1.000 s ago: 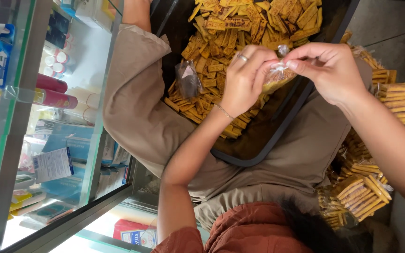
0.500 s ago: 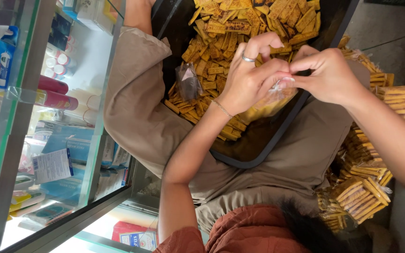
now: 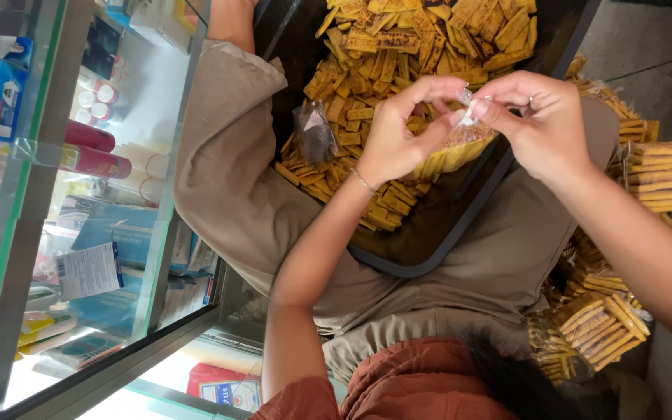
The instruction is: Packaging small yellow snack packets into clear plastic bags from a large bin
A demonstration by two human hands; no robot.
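The left hand [image 3: 402, 132] and the right hand [image 3: 542, 124] meet above a dark tray [image 3: 429, 249] heaped with yellow rectangular crackers [image 3: 398, 47]. Between them hangs a small clear plastic bag [image 3: 460, 148] packed with the same crackers. The grip of each hand is pinched together on the bag's twisted neck: the left thumb and forefinger clamp it from the left, the right fingertips [image 3: 482, 105] clamp it from the right, nearly touching. The filled body of the bag sags just below the hands, over the tray's right rim.

The tray rests on the lap of a person in beige clothes [image 3: 235, 179], its rounded edge running under the bag. An empty clear bag [image 3: 314, 132] lies on the crackers, near the left hand. To the right, just past the tray's edge, filled cracker packets [image 3: 663, 175] pile up along the right forearm and crowd that side closely. To the left, beyond the beige sleeve, a glass display cabinet [image 3: 157, 194] with boxed goods stands well apart from the hands. Open room lies mostly above the heap in the tray.
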